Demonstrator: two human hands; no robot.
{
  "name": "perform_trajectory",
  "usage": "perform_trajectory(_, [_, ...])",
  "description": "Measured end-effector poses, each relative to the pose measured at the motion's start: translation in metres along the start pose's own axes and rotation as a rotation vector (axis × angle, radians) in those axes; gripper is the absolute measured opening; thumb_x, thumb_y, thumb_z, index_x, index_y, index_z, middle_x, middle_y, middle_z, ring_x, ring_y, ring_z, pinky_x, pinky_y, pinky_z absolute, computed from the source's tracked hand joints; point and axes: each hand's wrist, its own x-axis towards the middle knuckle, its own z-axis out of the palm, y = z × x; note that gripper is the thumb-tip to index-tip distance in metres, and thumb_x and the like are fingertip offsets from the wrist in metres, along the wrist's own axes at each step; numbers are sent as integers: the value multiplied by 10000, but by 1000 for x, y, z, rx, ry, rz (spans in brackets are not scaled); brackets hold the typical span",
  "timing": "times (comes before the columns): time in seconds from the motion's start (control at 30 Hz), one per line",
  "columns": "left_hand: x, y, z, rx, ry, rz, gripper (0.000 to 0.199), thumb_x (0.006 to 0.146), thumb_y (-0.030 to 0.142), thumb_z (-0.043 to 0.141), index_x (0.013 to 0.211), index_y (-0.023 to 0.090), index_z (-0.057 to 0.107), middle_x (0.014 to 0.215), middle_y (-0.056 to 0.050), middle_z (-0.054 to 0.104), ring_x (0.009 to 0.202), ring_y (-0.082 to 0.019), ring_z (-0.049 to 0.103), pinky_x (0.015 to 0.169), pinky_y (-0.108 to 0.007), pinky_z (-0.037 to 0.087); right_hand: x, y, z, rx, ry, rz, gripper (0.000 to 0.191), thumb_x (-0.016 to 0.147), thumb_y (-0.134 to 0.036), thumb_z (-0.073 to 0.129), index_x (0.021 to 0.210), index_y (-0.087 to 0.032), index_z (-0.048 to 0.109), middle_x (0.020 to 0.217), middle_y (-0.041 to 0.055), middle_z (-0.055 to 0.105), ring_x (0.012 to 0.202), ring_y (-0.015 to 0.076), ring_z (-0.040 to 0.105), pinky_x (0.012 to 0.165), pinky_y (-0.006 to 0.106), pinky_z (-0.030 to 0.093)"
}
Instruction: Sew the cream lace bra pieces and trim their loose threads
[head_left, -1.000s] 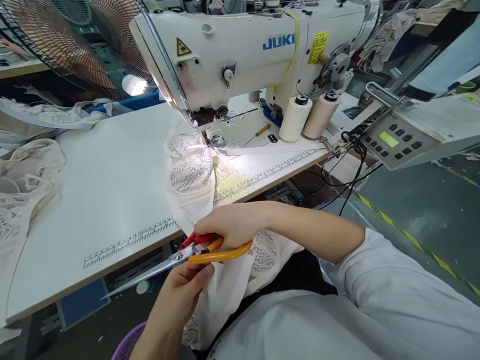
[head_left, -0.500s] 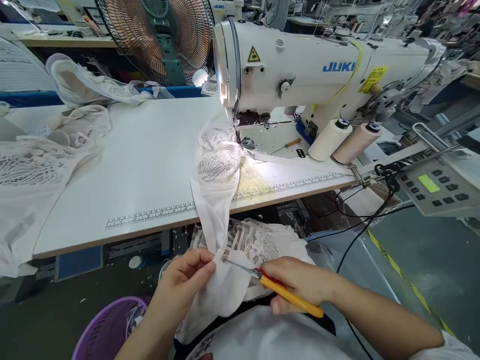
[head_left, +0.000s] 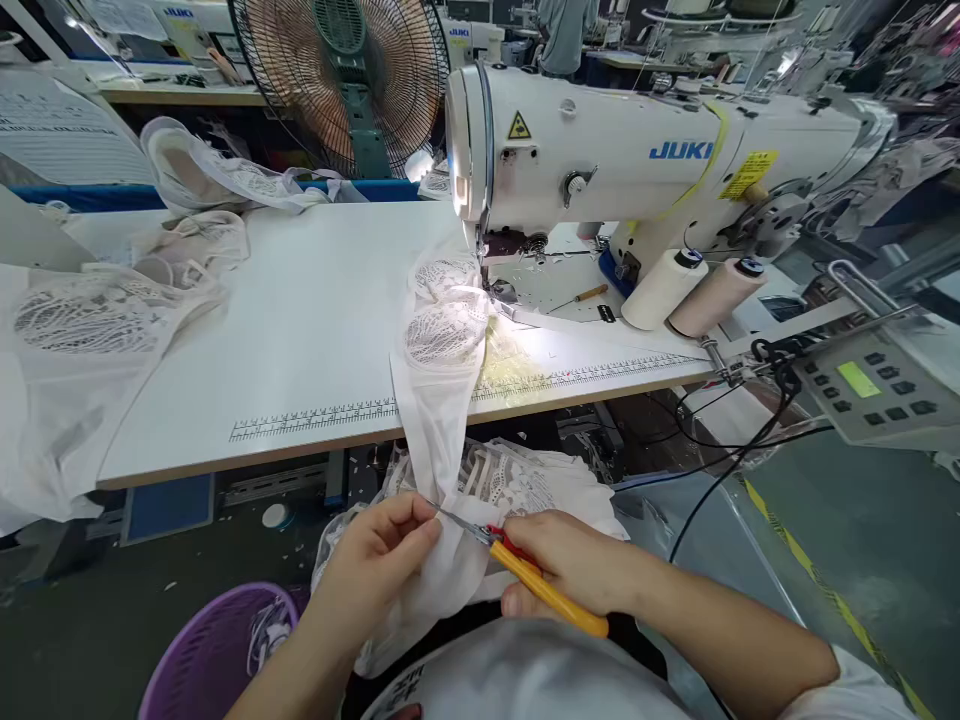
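A white lace bra (head_left: 442,335) runs from under the sewing machine's needle down over the table's front edge. My left hand (head_left: 382,560) is closed in a pinch on the lower end of its white fabric, in front of the table. My right hand (head_left: 570,565) grips a yellow-and-red-handled tool (head_left: 551,590) with a slim, pointed metal end. That tip meets the fabric right beside my left fingertips; its exact kind is unclear. More white lace garments (head_left: 517,490) lie bunched below the table edge, partly hidden behind my hands.
A white sewing machine (head_left: 585,150) stands on the table (head_left: 315,330), its control panel (head_left: 877,380) at right. Two thread cones (head_left: 664,290) and an awl-like tool (head_left: 581,297) lie near it. More bras (head_left: 90,340) cover the left side. A purple basket (head_left: 202,650) stands below; a fan (head_left: 352,90) behind.
The tool in my right hand has moved left, its tip now at my left fingertips. My left hand keeps its pinch on the fabric. The view has shifted slightly.
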Motion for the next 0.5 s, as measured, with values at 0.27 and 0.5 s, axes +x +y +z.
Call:
perform_trajectory(0.27, [-3, 5, 0, 116, 13, 6, 189, 687, 350, 630, 607, 183, 596, 552, 37, 527, 522, -88, 436, 497, -173, 356, -5, 7, 5, 246, 104, 91, 438, 694, -548, 595, 614, -188, 360, 591, -43, 392, 537, 92, 346, 478, 210, 270])
perform_trajectory(0.5, [-8, 9, 14, 248, 73, 117, 192, 730, 389, 607, 854, 245, 580, 659, 28, 640, 611, -135, 583, 514, -180, 458, 0, -9, -14, 436, 472, -55, 352, 614, -391, 712, 756, -188, 461, 645, -51, 406, 531, 80, 346, 466, 189, 324])
